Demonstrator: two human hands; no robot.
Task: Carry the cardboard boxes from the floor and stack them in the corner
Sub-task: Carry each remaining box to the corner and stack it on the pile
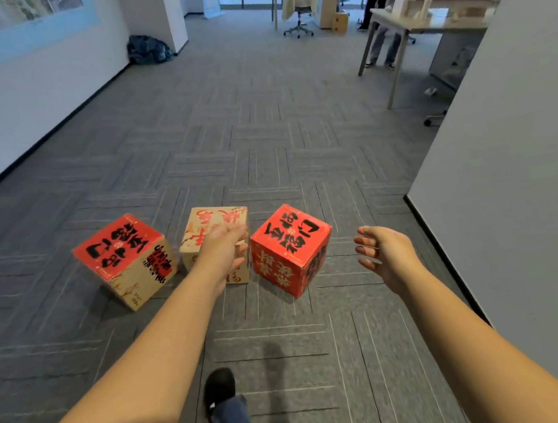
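Boxes sit in a row on the grey carpet floor [263, 119]: a left box [126, 260] with a red top and tan sides, a tan middle box [205, 223] with red lettering, and a red right box [290, 248] with black and white characters. The three stand near one another without touching, each turned at its own angle.

Both bare arms reach forward and down toward them. The left hand [222, 249] is in front of the middle box and hides part of it; its fingers [239, 229] look loosely bent and slightly apart, but whether they touch the cardboard I cannot tell. The right hand [386, 253] hovers to the right of the red box, clear of it, fingers spread and holding nothing.

A dark shoe [218, 388] and a jeans leg show at the bottom edge. A grey wall [518, 175] stands on the right. Farther back, a tabletop [430, 24] carries pale items, with people standing behind it.
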